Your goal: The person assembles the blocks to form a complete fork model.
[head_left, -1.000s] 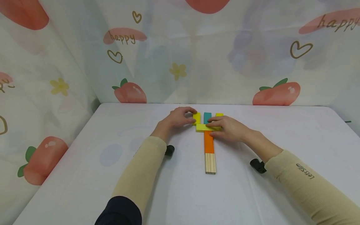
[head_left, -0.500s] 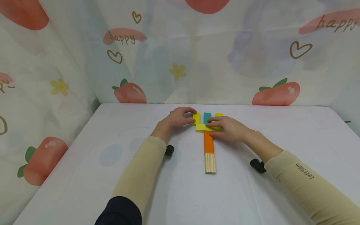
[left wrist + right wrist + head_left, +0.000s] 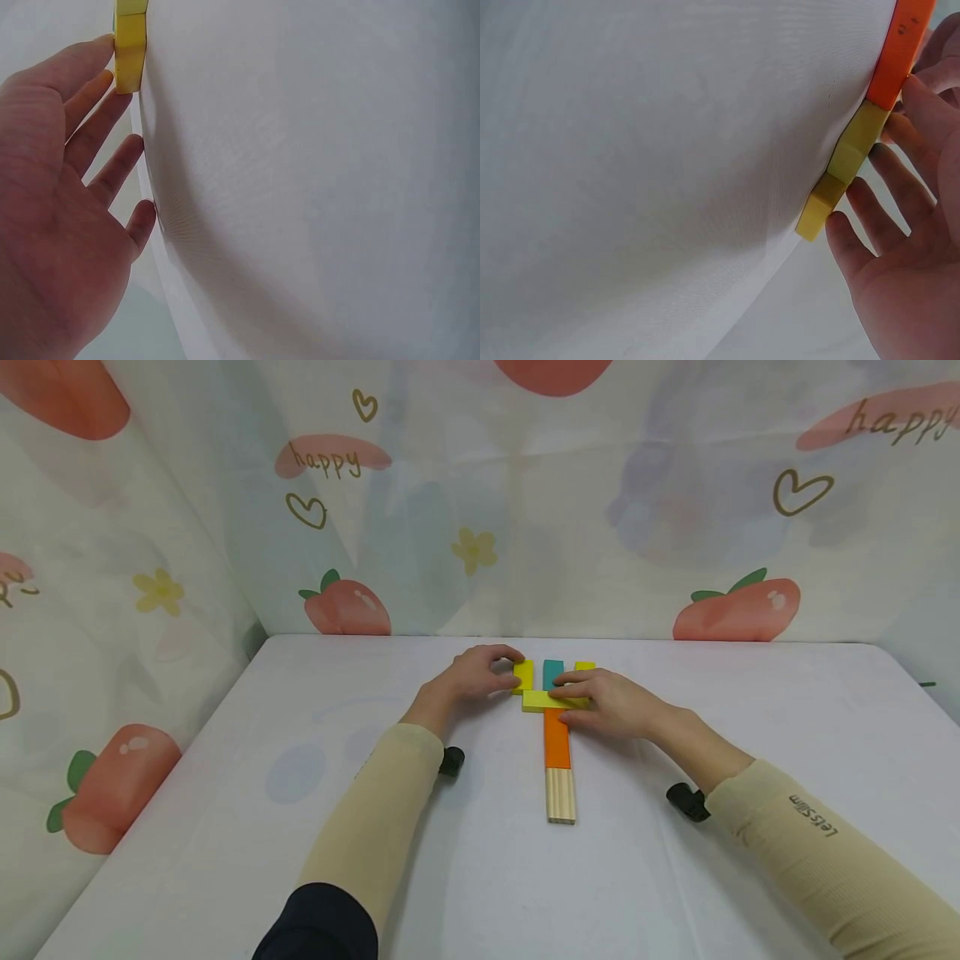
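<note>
My left hand (image 3: 476,672) touches a small yellow block (image 3: 524,676) at the figure's far left, its thumb at the block's left side and a finger at the far end. In the left wrist view, the fingers are spread beside this block. My right hand (image 3: 618,700) rests on a yellow crosspiece block (image 3: 536,701), covering its right part, with the thumb beside the orange block (image 3: 557,739). Beyond the crosspiece lie a teal block (image 3: 552,673) and another yellow block (image 3: 585,666), partly hidden by the right fingers. A bare wooden block (image 3: 560,797) with grooves continues the orange one nearer me.
The blocks lie flat on a white-covered table (image 3: 480,877), toward its far edge. Behind and to the left hangs a printed curtain (image 3: 555,552). Dark wrist cameras show under the left sleeve (image 3: 378,810) and right sleeve (image 3: 825,852).
</note>
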A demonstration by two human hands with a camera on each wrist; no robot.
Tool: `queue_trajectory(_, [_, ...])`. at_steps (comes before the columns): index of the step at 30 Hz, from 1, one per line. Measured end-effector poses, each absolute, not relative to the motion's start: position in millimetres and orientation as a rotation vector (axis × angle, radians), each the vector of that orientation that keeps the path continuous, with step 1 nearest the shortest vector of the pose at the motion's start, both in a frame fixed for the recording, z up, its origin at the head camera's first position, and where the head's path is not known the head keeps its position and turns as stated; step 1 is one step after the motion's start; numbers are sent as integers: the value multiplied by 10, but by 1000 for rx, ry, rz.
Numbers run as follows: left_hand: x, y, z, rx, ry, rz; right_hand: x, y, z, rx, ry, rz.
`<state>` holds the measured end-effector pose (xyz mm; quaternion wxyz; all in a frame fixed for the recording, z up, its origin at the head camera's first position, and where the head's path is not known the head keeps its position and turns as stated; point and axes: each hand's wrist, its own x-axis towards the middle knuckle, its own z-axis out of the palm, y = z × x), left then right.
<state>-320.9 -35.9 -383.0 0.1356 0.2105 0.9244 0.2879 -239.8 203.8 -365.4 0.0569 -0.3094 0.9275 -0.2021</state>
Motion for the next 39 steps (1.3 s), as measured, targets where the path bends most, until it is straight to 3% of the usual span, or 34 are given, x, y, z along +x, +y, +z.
queue_trajectory(29, [-3189,-442,-3778,620,2666,930,-2445,2033,-3595,-913,2808,-701])
queue_trajectory(39, [-3171,-484,-3758,661,2745,913,-2445,2071,-3510,-782,2843,-764])
